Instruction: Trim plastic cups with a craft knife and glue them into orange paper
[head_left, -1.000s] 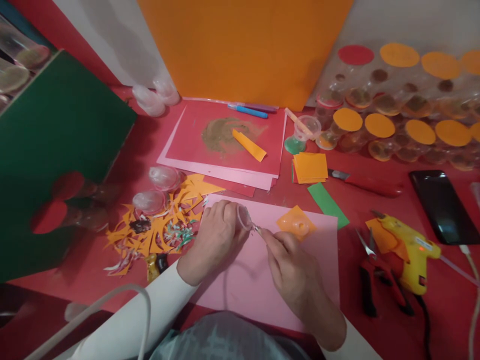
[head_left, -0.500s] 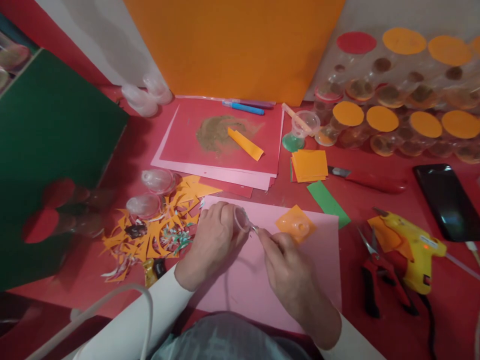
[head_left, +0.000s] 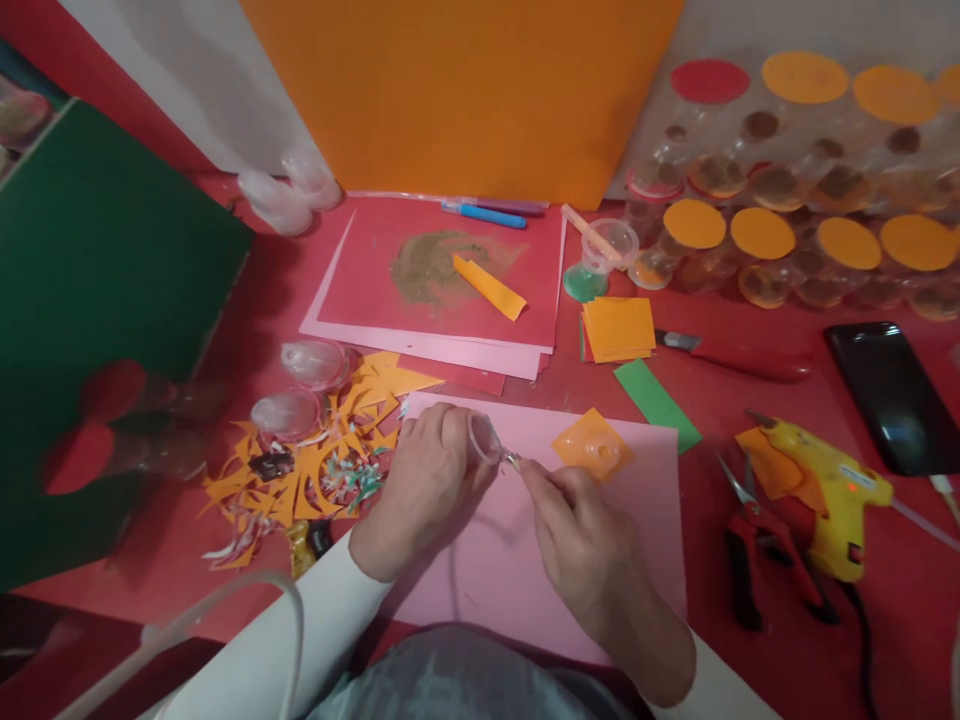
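Over the pink sheet [head_left: 510,560], my left hand [head_left: 427,480] is closed round a small clear plastic cup [head_left: 485,438], its open rim facing right. My right hand [head_left: 574,520] pinches a thin metal-tipped tool [head_left: 511,457], whose tip is at the cup's rim; its handle is hidden by my fingers. Just beyond my right hand, a clear plastic piece [head_left: 596,448] sits on an orange paper square [head_left: 622,457]. Orange paper scraps [head_left: 300,490] lie left of my left hand.
A glue gun [head_left: 832,490], red-handled pruners [head_left: 757,540] and a phone [head_left: 892,395] lie right. A knife [head_left: 750,358] is beside stacked orange squares [head_left: 619,330]. Clear containers [head_left: 780,190] stand back right, a green board [head_left: 97,300] left. A white cable [head_left: 296,620] crosses front left.
My right hand has shifted very slightly to the right and the view has moved a little. Both hands keep their hold.
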